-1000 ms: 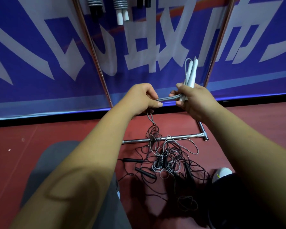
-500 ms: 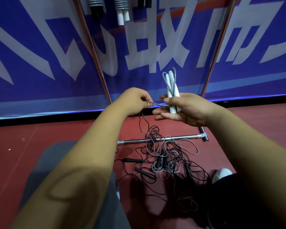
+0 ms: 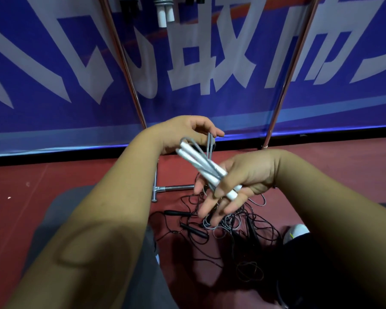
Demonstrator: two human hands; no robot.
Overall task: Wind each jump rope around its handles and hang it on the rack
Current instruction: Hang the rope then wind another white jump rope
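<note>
While the right hand (image 3: 243,181) thumb-pins the white handles (image 3: 201,166) and the left hand (image 3: 183,132) pinches the grey cord (image 3: 210,144) just above, trailing slack could snag the floor tangle (image 3: 227,221), loosening wraps

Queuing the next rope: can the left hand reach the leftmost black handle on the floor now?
Likely not yet: the left hand grips the grey cord of the white handles held by the right hand. Nothing blocks the way down to the black handle, once the cord is let go.
</note>
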